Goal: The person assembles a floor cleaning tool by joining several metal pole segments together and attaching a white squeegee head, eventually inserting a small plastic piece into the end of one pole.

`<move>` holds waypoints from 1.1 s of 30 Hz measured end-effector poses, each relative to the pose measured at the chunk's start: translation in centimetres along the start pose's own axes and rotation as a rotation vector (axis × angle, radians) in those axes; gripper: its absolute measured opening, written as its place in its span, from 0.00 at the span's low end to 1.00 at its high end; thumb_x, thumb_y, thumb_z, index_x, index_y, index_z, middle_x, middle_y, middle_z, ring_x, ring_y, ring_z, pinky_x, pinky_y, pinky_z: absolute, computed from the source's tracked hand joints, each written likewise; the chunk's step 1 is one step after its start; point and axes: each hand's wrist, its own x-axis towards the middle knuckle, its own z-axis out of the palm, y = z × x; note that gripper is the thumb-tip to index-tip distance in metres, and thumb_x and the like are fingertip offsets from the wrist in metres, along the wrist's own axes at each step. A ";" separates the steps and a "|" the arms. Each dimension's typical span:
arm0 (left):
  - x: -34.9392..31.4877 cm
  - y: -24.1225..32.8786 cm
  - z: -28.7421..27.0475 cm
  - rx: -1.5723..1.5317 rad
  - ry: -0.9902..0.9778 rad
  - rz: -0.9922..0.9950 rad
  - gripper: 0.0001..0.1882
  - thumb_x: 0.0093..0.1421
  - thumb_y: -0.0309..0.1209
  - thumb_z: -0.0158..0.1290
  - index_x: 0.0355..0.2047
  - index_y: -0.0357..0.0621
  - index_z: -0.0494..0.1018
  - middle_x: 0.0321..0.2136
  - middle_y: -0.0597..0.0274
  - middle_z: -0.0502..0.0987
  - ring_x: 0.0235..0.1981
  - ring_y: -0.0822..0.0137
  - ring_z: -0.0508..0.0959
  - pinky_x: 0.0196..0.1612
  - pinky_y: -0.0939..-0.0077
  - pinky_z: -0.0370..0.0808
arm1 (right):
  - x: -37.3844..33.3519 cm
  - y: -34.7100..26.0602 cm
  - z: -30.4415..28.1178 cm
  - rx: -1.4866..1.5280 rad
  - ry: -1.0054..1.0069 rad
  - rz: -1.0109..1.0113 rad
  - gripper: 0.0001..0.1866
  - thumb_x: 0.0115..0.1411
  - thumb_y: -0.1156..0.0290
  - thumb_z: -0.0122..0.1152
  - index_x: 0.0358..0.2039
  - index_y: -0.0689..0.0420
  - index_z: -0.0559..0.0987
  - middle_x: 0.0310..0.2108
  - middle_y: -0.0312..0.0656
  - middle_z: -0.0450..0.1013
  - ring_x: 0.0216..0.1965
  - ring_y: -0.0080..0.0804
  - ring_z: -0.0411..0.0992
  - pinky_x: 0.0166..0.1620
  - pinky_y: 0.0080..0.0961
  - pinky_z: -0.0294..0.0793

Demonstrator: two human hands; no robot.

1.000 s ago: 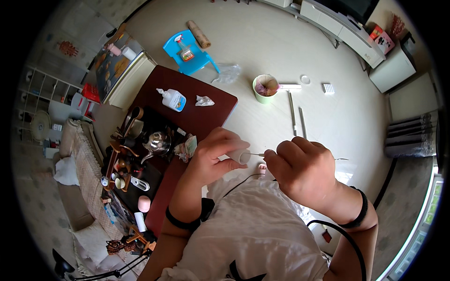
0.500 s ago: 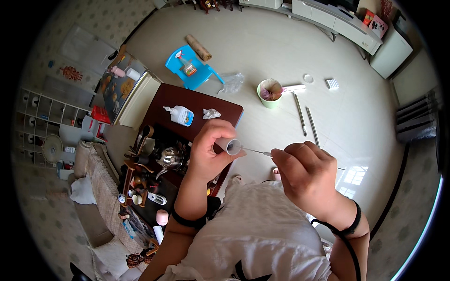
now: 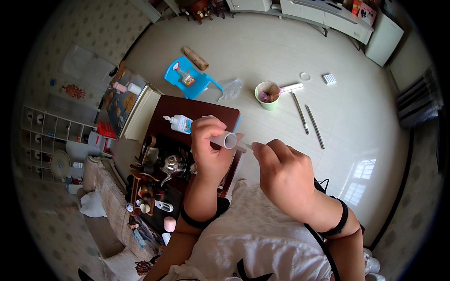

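My left hand (image 3: 208, 150) is closed round a small translucent white cylinder (image 3: 228, 140), its round open end tilted toward my right hand. My right hand (image 3: 287, 180) is closed in a pinch on a thin rod-like tool (image 3: 247, 145), which points left toward the cylinder's rim. Most of the tool is hidden by my fingers, and I cannot make out its kind or whether its tip touches the cylinder. Both hands are held up over the right edge of a dark red table (image 3: 220, 110), above my white clothing (image 3: 253, 215). A white pump bottle (image 3: 180, 124) lies beyond my left hand.
A silver teapot (image 3: 173, 165) and tea things crowd the table's left. A blue child's chair (image 3: 187, 79) holds a spray bottle (image 3: 183, 75). On the floor are a green bin (image 3: 266, 104), two metal tubes (image 3: 315, 126), a clear bag (image 3: 230, 90) and a rolled mat (image 3: 195, 58).
My right hand has moved left, closer to the cylinder, and less of the thin tool shows. The cylinder has moved slightly left and up. The view has shifted a little.
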 end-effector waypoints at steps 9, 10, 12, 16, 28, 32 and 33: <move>-0.1 0.5 2.2 0.099 -0.014 0.051 0.23 0.33 0.17 0.61 0.25 0.44 0.59 0.29 0.60 0.65 0.30 0.63 0.66 0.32 0.74 0.65 | -1.4 1.6 -1.4 0.166 -0.054 0.055 0.09 0.36 0.76 0.52 0.23 0.59 0.66 0.21 0.42 0.67 0.21 0.37 0.70 0.21 0.28 0.69; -0.2 0.6 2.4 0.112 -0.014 0.044 0.23 0.33 0.16 0.60 0.25 0.43 0.58 0.28 0.61 0.65 0.29 0.63 0.66 0.32 0.74 0.65 | -1.5 1.8 -1.5 0.176 -0.054 0.056 0.09 0.36 0.77 0.52 0.23 0.59 0.66 0.21 0.42 0.67 0.21 0.37 0.70 0.21 0.28 0.69; -0.3 0.8 2.8 0.185 -0.045 0.037 0.23 0.36 0.16 0.59 0.27 0.44 0.58 0.29 0.62 0.64 0.29 0.67 0.65 0.33 0.77 0.65 | -1.7 2.2 -1.8 0.198 -0.069 0.059 0.10 0.35 0.77 0.53 0.23 0.60 0.66 0.21 0.43 0.67 0.20 0.38 0.70 0.21 0.29 0.69; -0.2 1.4 3.7 0.283 -0.007 -0.028 0.18 0.37 0.18 0.59 0.24 0.42 0.61 0.27 0.61 0.64 0.28 0.64 0.66 0.31 0.74 0.65 | -1.9 2.9 -1.9 0.266 -0.054 0.091 0.11 0.35 0.77 0.54 0.23 0.60 0.67 0.19 0.43 0.66 0.19 0.39 0.69 0.21 0.29 0.69; 0.4 1.3 3.2 0.092 0.085 -0.167 0.19 0.39 0.18 0.59 0.27 0.43 0.61 0.29 0.63 0.63 0.27 0.71 0.64 0.32 0.80 0.64 | -1.7 3.0 -1.6 0.165 0.209 -0.046 0.14 0.36 0.76 0.54 0.30 0.61 0.73 0.21 0.38 0.66 0.20 0.29 0.69 0.17 0.23 0.68; 0.6 1.5 3.3 0.126 0.072 -0.105 0.19 0.38 0.18 0.59 0.27 0.43 0.61 0.30 0.63 0.63 0.27 0.70 0.64 0.32 0.79 0.64 | -1.5 2.5 -1.3 0.040 0.184 -0.079 0.14 0.37 0.75 0.53 0.29 0.61 0.72 0.19 0.37 0.64 0.19 0.28 0.68 0.16 0.21 0.67; 0.6 1.6 3.3 0.137 0.067 -0.086 0.19 0.38 0.18 0.59 0.27 0.43 0.61 0.30 0.63 0.64 0.27 0.69 0.64 0.32 0.79 0.64 | -1.4 2.4 -1.3 0.048 0.170 -0.069 0.14 0.37 0.75 0.53 0.29 0.61 0.72 0.19 0.37 0.64 0.20 0.28 0.68 0.16 0.21 0.67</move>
